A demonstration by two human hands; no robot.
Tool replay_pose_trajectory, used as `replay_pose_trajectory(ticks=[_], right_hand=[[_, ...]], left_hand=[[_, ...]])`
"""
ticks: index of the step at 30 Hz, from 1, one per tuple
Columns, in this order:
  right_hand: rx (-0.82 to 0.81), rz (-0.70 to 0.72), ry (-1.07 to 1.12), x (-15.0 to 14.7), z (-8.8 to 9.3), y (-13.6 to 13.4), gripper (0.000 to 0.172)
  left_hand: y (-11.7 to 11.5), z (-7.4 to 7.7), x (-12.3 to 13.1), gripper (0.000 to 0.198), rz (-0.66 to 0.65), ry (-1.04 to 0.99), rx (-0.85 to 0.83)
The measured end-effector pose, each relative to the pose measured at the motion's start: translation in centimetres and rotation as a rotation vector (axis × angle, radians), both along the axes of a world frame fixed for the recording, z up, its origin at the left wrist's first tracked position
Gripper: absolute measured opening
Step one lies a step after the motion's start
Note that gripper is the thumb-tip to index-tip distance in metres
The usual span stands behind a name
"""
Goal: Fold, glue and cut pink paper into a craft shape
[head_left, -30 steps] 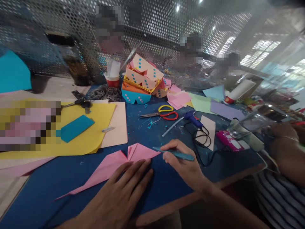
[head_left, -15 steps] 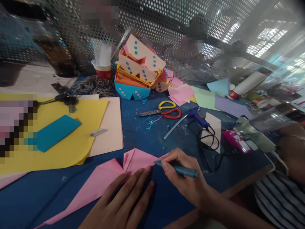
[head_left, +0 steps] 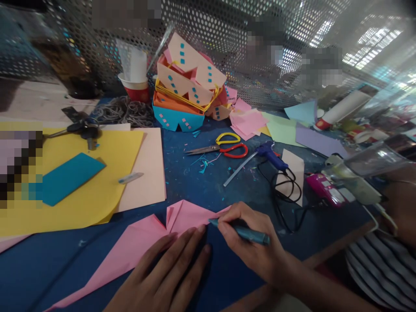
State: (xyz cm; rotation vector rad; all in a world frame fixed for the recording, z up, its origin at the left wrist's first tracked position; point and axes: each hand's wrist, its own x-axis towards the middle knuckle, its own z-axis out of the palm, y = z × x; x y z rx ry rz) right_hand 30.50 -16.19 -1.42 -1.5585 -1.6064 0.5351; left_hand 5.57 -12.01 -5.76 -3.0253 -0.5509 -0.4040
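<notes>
A folded pink paper piece (head_left: pixel 130 242) lies across the blue table, with a notch near its middle and a long narrow tail at the lower left. My left hand (head_left: pixel 165 268) rests flat on its near edge, fingers stretched out and holding nothing. In my right hand (head_left: pixel 253 242) a teal pen (head_left: pixel 251 234) is gripped between thumb and fingers, its tip at the right part of the pink paper. Beyond the hands lie scissors (head_left: pixel 224 146) with one yellow and one red handle, beside a blue glue gun (head_left: pixel 273 156) with a clear stick.
Paper masks (head_left: pixel 185 91) are stacked at the back, beside a red paper cup (head_left: pixel 136 89) and grey cord (head_left: pixel 126 112). Yellow sheets (head_left: pixel 97 186) carry a teal paper strip (head_left: pixel 76 177) and keys (head_left: pixel 84 130) at left. A person in a striped top (head_left: pixel 380 268) sits at right.
The view has shifted slightly, so background things sit a little differently. The pen tip has moved very little along the pink paper; my left hand stays pressed on it.
</notes>
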Motion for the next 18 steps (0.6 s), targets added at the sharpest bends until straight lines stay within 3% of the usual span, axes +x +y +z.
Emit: replay_pose_trajectory(ticks=[5, 18], right_hand=[[0.005, 0.012, 0.002, 0.04, -0.17, -0.02, 0.005], [-0.005, 0.019, -0.002, 0.09, -0.51, -0.08, 0.003]], left_hand=[[0.55, -0.4, 0.07, 0.074, -0.067, -0.082, 0.043], [0.79, -0.17, 0.09, 0.07, -0.083, -0.068, 0.052]])
